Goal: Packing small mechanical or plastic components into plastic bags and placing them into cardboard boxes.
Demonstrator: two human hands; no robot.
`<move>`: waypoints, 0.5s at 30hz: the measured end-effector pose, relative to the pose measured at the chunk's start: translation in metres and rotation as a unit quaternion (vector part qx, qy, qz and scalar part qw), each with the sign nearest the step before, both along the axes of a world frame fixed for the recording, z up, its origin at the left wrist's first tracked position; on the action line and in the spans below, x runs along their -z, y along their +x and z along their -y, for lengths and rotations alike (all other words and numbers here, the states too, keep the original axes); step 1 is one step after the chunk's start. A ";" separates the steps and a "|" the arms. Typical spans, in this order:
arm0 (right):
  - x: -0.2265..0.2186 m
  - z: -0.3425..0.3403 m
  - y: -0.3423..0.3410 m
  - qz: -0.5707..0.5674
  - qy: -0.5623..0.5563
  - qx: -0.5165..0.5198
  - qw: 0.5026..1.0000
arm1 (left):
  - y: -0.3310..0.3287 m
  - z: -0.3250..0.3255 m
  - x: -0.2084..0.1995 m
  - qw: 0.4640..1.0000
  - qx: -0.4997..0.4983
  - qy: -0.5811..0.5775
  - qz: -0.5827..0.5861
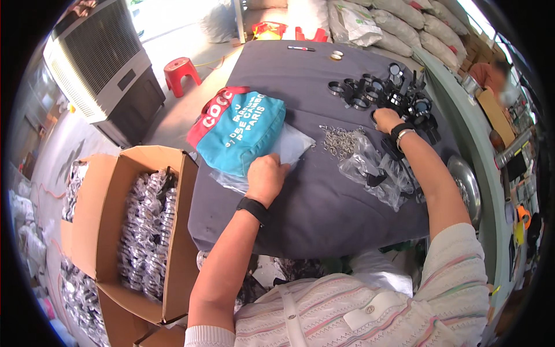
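Note:
My left hand [267,176] has its fingers curled at the near edge of a stack of clear plastic bags [295,144], close to a teal and red cloth bag [245,130]. Whatever those fingers hold is hidden. Farther right, my right hand [387,120] is closed on a dark piece, seemingly a black watch, at the near side of a pile of black watches [378,89]. Small silvery metal parts [341,141] lie in a heap between my hands. Beside them is a crumpled clear plastic bag [381,173], with dark pieces in or under it.
A grey cloth covers the table [306,214]. At left stands an open cardboard box [184,231] of plastic-wrapped items. A marker [301,48] lies at the far edge. Beyond are a red stool [181,75] and an air cooler [98,63]. Another person [491,75] is at far right.

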State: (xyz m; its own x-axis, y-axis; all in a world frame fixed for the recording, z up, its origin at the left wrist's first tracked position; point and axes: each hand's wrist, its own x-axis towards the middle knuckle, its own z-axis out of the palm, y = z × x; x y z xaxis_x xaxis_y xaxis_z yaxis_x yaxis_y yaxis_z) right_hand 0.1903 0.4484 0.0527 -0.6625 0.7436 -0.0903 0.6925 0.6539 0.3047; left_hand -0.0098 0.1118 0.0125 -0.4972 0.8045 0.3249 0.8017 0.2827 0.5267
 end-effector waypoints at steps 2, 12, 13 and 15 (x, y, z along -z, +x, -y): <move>-0.004 -0.001 0.005 -0.014 -0.013 -0.009 1.000 | -0.002 -0.003 0.004 1.000 -0.011 0.003 0.019; -0.051 0.042 0.022 -0.128 0.049 -0.115 0.984 | -0.011 -0.003 0.024 0.996 -0.032 0.079 -0.013; -0.055 0.047 0.026 -0.147 0.083 -0.130 0.977 | -0.010 -0.004 0.024 0.999 -0.019 0.042 -0.019; -0.069 0.064 0.036 -0.175 0.096 -0.133 0.971 | -0.006 -0.007 0.022 0.994 -0.021 0.093 -0.050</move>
